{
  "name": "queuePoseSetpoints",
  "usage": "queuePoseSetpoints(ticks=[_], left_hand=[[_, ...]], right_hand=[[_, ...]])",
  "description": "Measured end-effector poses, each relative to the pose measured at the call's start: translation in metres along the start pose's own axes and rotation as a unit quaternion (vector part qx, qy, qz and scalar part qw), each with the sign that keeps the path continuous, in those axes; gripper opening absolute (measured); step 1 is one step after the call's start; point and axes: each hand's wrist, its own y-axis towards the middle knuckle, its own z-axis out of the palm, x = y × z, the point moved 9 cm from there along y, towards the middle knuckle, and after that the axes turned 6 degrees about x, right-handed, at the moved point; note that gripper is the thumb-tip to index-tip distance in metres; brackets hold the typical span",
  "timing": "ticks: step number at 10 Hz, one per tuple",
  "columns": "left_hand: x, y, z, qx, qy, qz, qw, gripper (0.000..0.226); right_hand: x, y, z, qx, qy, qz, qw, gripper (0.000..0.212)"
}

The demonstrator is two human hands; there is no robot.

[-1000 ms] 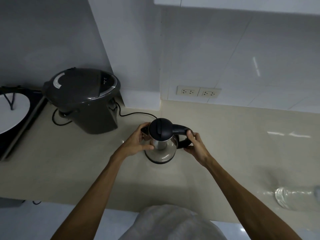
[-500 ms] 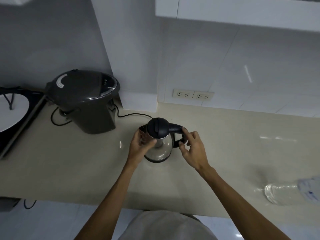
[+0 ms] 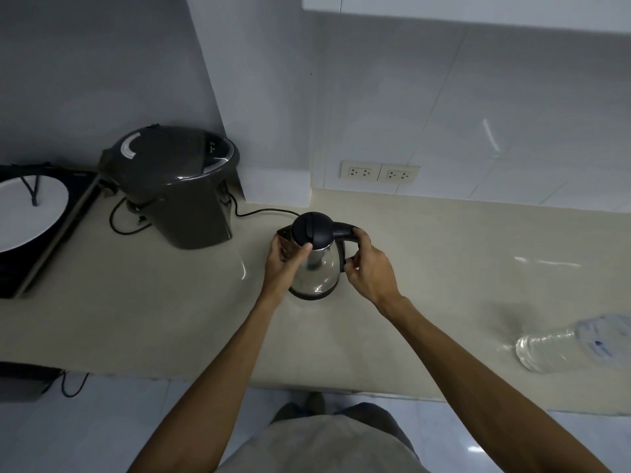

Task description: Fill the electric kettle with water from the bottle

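A steel electric kettle (image 3: 319, 271) with a black lid and black handle stands upright on the beige counter (image 3: 444, 274); its lid is closed. My left hand (image 3: 285, 264) grips its spout side, thumb resting at the lid's edge. My right hand (image 3: 370, 268) wraps the black handle on the right. A clear plastic water bottle (image 3: 577, 341) lies on its side near the counter's right front edge, well away from both hands.
A dark grey water boiler (image 3: 177, 186) sits left of the kettle, its black cord trailing across the counter. A black cooktop with a white plate (image 3: 27, 213) is at the far left. Two wall sockets (image 3: 379, 172) are behind the kettle.
My right hand has closed around the kettle's handle, where before its fingers were only near it. The view has shifted slightly; the kettle stays in place.
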Motion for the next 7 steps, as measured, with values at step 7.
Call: queuePoseSetpoints(ticks=[7], left_hand=[[-0.003,-0.143,0.094,0.124,0.611,-0.069,0.779,0.095]], right_hand=[[-0.096,-0.134,-0.074,0.269,-0.244,0.052,0.93,0.086]])
